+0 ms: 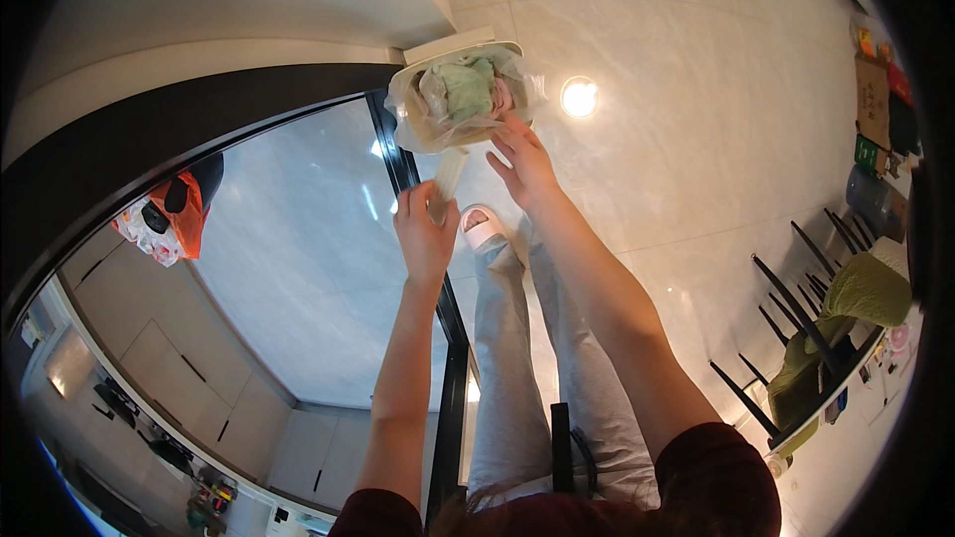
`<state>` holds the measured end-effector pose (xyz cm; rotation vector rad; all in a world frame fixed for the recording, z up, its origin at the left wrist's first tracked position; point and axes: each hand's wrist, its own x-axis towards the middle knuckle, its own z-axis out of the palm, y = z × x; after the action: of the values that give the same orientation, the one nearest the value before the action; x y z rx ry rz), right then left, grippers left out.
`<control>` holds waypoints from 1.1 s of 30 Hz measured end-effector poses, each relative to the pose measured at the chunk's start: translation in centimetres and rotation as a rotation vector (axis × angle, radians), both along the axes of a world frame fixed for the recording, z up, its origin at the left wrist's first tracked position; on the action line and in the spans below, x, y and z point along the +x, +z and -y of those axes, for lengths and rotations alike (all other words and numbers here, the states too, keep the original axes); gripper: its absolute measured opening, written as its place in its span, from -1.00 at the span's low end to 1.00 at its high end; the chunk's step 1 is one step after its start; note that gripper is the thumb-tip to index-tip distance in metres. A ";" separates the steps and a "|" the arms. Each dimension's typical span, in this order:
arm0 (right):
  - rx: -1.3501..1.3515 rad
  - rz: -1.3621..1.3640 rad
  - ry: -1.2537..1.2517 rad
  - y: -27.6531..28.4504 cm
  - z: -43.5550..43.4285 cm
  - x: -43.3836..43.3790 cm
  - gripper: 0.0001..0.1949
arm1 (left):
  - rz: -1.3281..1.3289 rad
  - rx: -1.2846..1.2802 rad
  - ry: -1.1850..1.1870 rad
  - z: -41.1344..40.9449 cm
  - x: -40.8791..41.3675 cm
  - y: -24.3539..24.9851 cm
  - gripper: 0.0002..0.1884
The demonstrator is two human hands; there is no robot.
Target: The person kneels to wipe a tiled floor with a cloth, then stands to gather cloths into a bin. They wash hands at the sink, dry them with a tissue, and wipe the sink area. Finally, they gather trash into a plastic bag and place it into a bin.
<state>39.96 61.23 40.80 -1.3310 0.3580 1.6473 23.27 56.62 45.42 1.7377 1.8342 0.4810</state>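
A cream waste bin [515,52], lined with a clear plastic bag [406,115], stands on the floor ahead of me. Crumpled pale green material [462,86] and something pink [503,98] lie inside it. Between the thumb and fingers of my left hand [427,231] is a pale flat strip [450,171], its far end just below the bin's near side. My right hand [526,164] reaches to the bin's near right corner with thumb and fingers apart. Its fingertips are at the bag's edge; whether they touch it is hard to tell.
A black door frame [440,298] runs along my left, beside kitchen cabinets [179,358]. Red and white plastic bags [179,212] sit beyond it. To the right are black-legged chairs [791,313] with a green cover [869,291], and cardboard boxes [871,101]. My slippered foot [481,224] is below my hands.
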 end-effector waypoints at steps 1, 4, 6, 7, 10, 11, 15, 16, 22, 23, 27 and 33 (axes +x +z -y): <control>-0.026 -0.013 -0.016 0.4 0.8 0.7 -0.60 | -0.066 0.031 -0.072 -1.3 0.4 0.1 -0.61; -0.026 -0.076 -0.057 1.6 2.5 2.6 -0.65 | -0.238 0.225 -0.207 -4.8 1.4 -0.1 -0.60; -0.020 -0.114 -0.075 2.2 2.6 3.2 -0.67 | -0.266 0.251 -0.245 -7.0 2.0 -0.2 -0.59; -0.026 -0.126 -0.082 2.6 2.4 3.3 -0.69 | -0.282 0.264 -0.265 -8.0 2.3 -0.3 -0.59; 0.010 -0.122 -0.073 1.5 2.4 3.6 -0.73 | -0.331 0.262 -0.327 -10.2 2.8 -1.0 -0.62; 0.031 -0.115 -0.064 0.8 2.5 3.6 -0.74 | -0.310 0.248 -0.314 -10.7 2.9 -1.1 -0.65; 0.314 -0.325 0.001 -0.1 2.3 4.8 -0.72 | 0.040 -0.076 -0.070 -11.3 2.9 -2.8 -0.72; 0.357 -0.360 0.034 -0.1 1.9 5.0 -0.70 | 0.196 -0.222 0.041 -11.1 2.8 -3.2 -0.71; 0.403 0.548 0.335 2.1 -1.9 -0.7 -0.31 | 0.575 -0.421 0.199 -6.6 3.2 -2.2 -0.67; 0.538 0.766 0.423 1.7 -2.1 -1.4 -0.19 | 0.535 -0.378 0.140 -5.9 3.2 -1.9 -0.69; 0.488 1.131 0.537 -3.1 -3.6 -2.7 -0.04 | 0.089 0.058 -0.098 -4.6 3.7 0.2 -0.72; 0.103 0.268 0.231 3.5 -6.7 -1.7 -0.08 | -0.112 0.163 -0.146 -4.9 2.7 3.6 -0.53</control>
<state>38.30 67.94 44.33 -1.5349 -0.0407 1.6215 25.94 61.49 49.04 2.0292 1.7690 0.4946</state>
